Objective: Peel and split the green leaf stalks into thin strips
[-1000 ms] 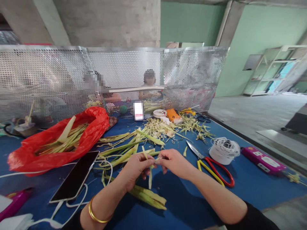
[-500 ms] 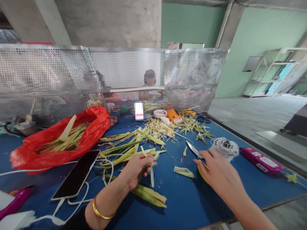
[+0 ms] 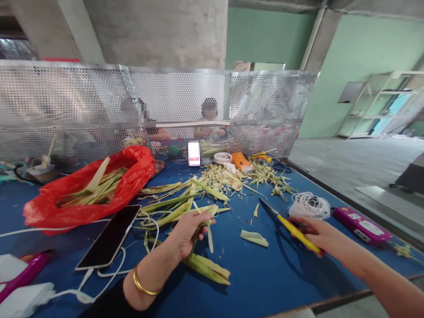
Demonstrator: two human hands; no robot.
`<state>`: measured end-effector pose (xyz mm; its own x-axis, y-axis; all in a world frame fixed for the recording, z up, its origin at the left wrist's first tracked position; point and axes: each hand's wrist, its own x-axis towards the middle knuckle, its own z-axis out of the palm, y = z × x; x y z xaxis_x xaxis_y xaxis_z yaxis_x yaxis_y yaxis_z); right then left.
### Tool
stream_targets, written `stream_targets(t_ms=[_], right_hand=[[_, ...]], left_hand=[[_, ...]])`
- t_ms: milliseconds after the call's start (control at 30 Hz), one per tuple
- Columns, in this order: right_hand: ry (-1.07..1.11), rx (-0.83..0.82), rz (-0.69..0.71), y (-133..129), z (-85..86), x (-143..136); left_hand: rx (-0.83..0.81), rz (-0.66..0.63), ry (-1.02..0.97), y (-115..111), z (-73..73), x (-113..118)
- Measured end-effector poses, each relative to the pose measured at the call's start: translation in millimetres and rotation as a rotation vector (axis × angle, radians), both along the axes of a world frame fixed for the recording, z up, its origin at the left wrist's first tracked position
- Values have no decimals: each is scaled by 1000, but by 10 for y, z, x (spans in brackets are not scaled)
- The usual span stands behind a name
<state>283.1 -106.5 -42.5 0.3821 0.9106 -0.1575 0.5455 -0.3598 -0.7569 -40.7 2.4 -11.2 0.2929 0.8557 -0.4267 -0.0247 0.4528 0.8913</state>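
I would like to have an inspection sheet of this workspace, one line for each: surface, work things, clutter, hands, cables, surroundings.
Surface: blue tabletop, loose leaf piece lying on it.
Work things: leaf strips and scissors, both in hand.
Clutter: scrap heap, red bag containing leaves, purple box.
Hands: left hand grips the leaf strips; right hand holds the scissors by their handles.
Cables: white cable at the phone.
Surroundings: perforated metal screen behind the table; people beyond it, blurred.
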Motion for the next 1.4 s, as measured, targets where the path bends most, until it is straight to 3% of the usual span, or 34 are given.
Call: stream_targets(t_ms=[167,267,367,500,800,967,1400], right_hand=[[460,72,32,-274,81,-240],[670,-37,132,-386,171,-548],[798,-117,306,-340,280,-822],[731,-155,503,-187,419,-1025],[472,-222,586,-39,443,-1239],[495,-148,529,-31,438,-1293],[438,-86,490,-1,362,-1377]], left_hand=[[-2,15,-6,17,-22,-5],[10,21,-12,9,-29,8],[27,48,-46,-2,-19,25],[69,99,-102,-7,-1,34],[81,101,-139,-28,1,38],[76,168,-151,-25,5,31],[69,13,-78,-66,-68,84]])
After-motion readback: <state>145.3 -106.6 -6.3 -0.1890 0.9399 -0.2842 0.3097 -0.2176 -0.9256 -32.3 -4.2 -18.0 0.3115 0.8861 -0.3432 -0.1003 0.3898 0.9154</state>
